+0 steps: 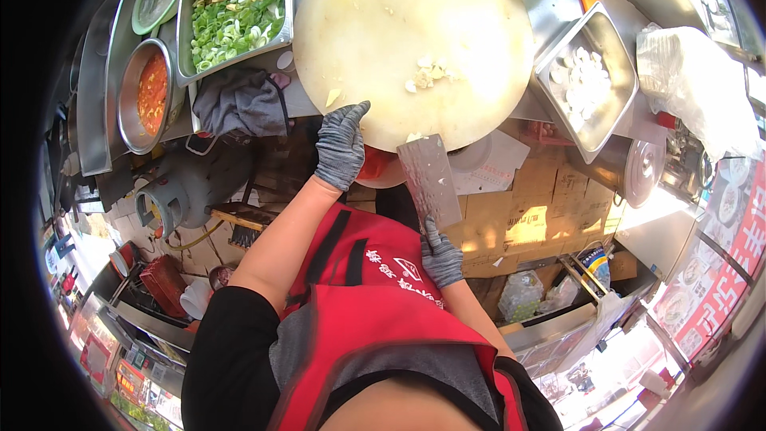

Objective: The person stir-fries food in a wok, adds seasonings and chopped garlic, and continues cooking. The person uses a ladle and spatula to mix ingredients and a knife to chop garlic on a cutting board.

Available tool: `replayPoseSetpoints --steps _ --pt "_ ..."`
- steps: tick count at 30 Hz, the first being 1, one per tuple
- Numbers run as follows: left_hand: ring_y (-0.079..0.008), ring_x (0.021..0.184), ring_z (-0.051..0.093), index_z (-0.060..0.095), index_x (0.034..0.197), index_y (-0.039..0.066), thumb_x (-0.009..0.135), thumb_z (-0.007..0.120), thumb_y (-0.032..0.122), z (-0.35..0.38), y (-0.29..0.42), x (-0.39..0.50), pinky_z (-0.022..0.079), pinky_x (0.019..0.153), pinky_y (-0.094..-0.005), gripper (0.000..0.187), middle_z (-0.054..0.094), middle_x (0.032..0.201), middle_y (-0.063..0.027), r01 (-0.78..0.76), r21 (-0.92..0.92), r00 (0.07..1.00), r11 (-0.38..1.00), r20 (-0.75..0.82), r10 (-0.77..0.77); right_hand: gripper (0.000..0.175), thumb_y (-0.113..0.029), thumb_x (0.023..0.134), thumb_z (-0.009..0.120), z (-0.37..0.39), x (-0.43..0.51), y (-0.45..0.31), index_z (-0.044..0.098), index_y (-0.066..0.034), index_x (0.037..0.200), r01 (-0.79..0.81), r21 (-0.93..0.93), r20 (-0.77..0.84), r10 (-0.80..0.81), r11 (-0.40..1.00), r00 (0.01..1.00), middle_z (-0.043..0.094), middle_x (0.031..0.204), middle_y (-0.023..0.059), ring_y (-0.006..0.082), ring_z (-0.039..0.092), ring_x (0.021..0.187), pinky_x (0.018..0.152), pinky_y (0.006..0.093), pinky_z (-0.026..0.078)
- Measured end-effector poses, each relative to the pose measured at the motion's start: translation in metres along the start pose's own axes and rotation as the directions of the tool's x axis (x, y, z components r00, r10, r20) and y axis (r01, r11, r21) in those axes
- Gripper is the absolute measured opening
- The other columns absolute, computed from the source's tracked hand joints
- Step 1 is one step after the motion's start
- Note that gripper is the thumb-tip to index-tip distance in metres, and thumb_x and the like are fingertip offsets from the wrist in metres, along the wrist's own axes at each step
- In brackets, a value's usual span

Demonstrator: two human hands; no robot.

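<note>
My right hand (441, 254), in a grey knit glove, grips the handle of a broad cleaver (429, 176). Its wet blade has small pale bits stuck on it and reaches the near rim of a large round cutting board (371, 24). Over the board's near left edge is my left hand (342, 146), gloved alike, fingers close together; whether anything is pinched in them is hidden. A pale yellow sliver (333, 97) lies just beyond those fingertips. Crushed pale pieces, seemingly garlic (426, 76), form a small heap right of the board's middle. One more bit (413, 137) rests by the blade tip.
Left of the board stand a steel tray (290, 12) of chopped scallions and sliced ginger, a bowl of red sauce (152, 96) and a grey cloth (239, 102). A steel tray (622, 87) with white pieces sits right. Below are a gas cylinder (179, 191) and flattened cardboard (532, 215).
</note>
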State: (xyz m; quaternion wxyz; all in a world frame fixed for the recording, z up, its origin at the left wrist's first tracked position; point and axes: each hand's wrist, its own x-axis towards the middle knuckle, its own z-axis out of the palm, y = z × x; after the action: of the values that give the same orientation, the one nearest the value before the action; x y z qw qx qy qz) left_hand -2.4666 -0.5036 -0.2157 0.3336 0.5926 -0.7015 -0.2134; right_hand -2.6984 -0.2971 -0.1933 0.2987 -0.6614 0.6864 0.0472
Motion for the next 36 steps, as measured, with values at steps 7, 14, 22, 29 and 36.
replayPoseSetpoints --steps 7,14,22,29,36 --pt "-0.0394 0.129 0.036 0.032 0.140 -0.003 0.067 0.076 0.045 0.028 0.026 0.000 0.028 0.109 -0.0446 0.098 0.035 0.141 -0.0260 -0.124 0.144 0.954 0.982 0.288 0.078 0.076 -0.002 0.084 0.061 -0.039 0.045 0.009 0.021 -0.0132 0.149 0.291 0.470 -0.449 -0.058 0.834 0.891 0.058 0.125 0.0136 0.0250 0.065 0.072 0.063 0.0381 0.052" --pt "-0.0399 0.139 0.018 0.017 0.145 -0.004 0.054 0.074 0.067 0.057 0.024 0.077 0.014 0.114 -0.0466 0.129 0.017 0.149 -0.0266 -0.036 0.335 0.926 0.941 0.366 -0.095 0.079 -0.004 0.081 0.062 -0.098 0.168 0.009 0.023 -0.0128 0.149 0.075 0.518 -0.236 0.059 0.852 0.970 0.067 0.098 0.0111 0.0079 0.051 0.055 0.050 0.0243 0.046" --pt "-0.0374 0.139 0.020 0.017 0.145 -0.002 0.050 0.076 0.068 0.065 0.013 0.119 0.015 0.114 -0.0455 0.132 0.022 0.148 -0.0249 -0.115 0.291 0.917 0.950 0.398 -0.011 0.036 -0.006 0.083 0.062 -0.078 0.085 0.026 0.054 -0.0069 0.118 -0.192 0.965 0.227 0.203 -0.177 0.953 0.059 0.074 0.0084 0.0171 0.056 0.054 0.051 0.0310 0.050" --pt "-0.0374 0.136 0.028 0.035 0.139 0.000 0.065 0.069 0.064 0.106 0.039 0.137 0.020 0.112 -0.0460 0.104 0.034 0.144 -0.0223 -0.238 0.133 0.919 0.962 0.352 0.178 0.021 -0.016 0.087 0.066 -0.047 0.121 0.009 0.055 -0.0111 0.104 -0.225 0.879 0.321 0.174 -0.421 0.931 0.051 0.062 0.0024 0.0158 0.048 0.044 0.042 0.0296 0.042" --pt "-0.0366 0.126 0.040 0.047 0.130 -0.002 0.083 0.062 0.042 0.129 0.056 0.117 0.032 0.107 -0.0443 0.066 0.044 0.134 -0.0229 -0.231 0.036 0.947 0.972 0.239 0.217 0.012 -0.009 0.086 0.062 -0.062 0.160 -0.042 0.053 -0.0048 0.093 -0.251 0.923 0.312 0.183 -0.290 0.932 0.051 0.057 0.0049 0.0158 0.049 0.040 0.037 0.0298 0.042"
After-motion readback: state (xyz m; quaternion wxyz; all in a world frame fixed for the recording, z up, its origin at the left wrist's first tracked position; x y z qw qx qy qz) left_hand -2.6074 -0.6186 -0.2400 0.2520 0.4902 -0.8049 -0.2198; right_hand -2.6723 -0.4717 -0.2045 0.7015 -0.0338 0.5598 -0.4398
